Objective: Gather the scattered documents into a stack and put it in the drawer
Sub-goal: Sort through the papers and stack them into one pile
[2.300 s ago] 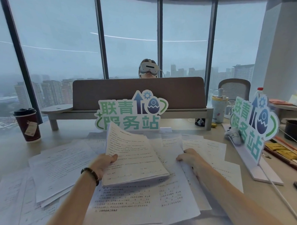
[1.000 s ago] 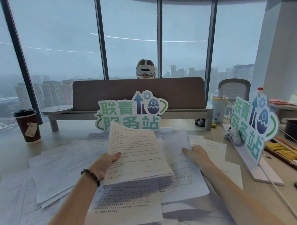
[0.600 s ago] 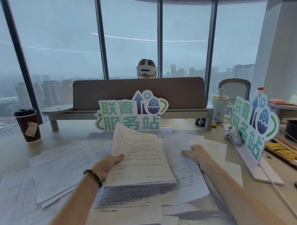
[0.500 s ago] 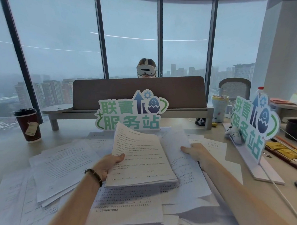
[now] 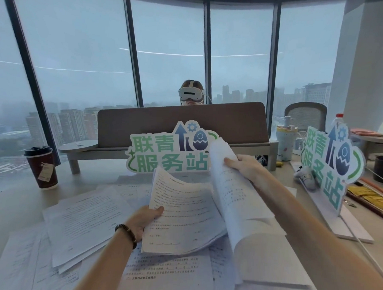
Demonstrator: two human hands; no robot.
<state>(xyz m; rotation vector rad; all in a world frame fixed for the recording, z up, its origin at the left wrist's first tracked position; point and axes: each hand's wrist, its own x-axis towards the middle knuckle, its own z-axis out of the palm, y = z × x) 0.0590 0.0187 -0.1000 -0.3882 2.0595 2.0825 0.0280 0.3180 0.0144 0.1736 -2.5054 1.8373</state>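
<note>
Mid-gathering — the left hand (image 5: 145, 217) pinches the white printed paper stack (image 5: 183, 216), the right hand (image 5: 246, 167) grips lifted curling white sheets (image 5: 230, 189) — next, probably lay them on top squarely.

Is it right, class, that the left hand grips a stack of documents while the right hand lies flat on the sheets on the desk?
Not quite. In the head view the right hand grips a sheet and lifts it off the desk; the left hand does grip the stack of documents.
</note>
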